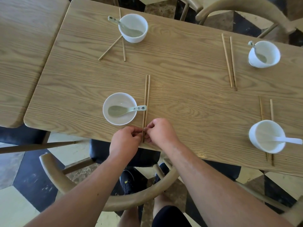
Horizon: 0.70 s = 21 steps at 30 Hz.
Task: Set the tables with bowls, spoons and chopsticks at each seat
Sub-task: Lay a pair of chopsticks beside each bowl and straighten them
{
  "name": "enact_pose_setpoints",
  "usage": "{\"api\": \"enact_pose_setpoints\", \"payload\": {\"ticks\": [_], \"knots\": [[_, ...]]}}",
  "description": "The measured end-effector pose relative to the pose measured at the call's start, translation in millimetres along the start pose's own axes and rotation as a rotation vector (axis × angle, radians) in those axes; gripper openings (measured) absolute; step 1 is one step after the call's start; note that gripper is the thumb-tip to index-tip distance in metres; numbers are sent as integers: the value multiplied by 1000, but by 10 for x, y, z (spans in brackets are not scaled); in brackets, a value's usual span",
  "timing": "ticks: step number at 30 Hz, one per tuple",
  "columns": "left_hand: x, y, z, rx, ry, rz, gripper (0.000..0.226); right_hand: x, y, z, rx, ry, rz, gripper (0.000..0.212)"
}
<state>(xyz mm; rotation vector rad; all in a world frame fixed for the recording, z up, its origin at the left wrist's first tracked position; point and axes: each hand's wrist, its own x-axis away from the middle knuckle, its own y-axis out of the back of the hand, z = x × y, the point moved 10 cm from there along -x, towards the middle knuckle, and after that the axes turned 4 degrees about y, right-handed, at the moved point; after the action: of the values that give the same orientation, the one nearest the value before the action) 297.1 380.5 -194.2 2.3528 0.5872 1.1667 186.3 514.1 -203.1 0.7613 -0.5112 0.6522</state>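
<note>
Head view, looking down on a long wooden table [180,76] with four seats laid. Far left: a white bowl [133,27] with a green spoon [126,27] in it, and a crossed pair of chopsticks [122,38] just beside, one stick partly under the bowl. Near left: a shallow bowl [119,108] holding a green spoon [127,110] whose handle reaches out over the near chopsticks [146,99], which lie side by side just right of the bowl, pointing away. Left hand [125,140] and right hand [161,131] both curled in, fingertips pinching the near ends of that pair at the table edge, squaring them up by the look of it. Further right: a loose pair of chopsticks [229,61] lying slightly apart, then a far-right bowl [264,54] with a spoon standing in it. Near right: a bowl [267,136] with a white spoon [285,140], sitting on top of its own chopsticks [266,110], their ends sticking out over the table edge. Risks from here: a nudge forward could push the sticks into the overhanging spoon handle and tip it out of the shallow bowl; ends left past the edge could roll off onto the chair [114,199]; the crossed far-left pair and the pair trapped under the near-right bowl probably need tidying too.
</note>
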Motion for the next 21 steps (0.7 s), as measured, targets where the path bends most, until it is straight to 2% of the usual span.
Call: {"api": "enact_pose_setpoints", "payload": {"ticks": [11, 21], "knots": [[0, -19, 35, 30, 12, -7, 11, 57, -70, -45, -51, -46, 31, 14], [-3, -19, 9, 17, 0, -3, 14, 64, -62, -53, -66, -67, 24, 16]]}}
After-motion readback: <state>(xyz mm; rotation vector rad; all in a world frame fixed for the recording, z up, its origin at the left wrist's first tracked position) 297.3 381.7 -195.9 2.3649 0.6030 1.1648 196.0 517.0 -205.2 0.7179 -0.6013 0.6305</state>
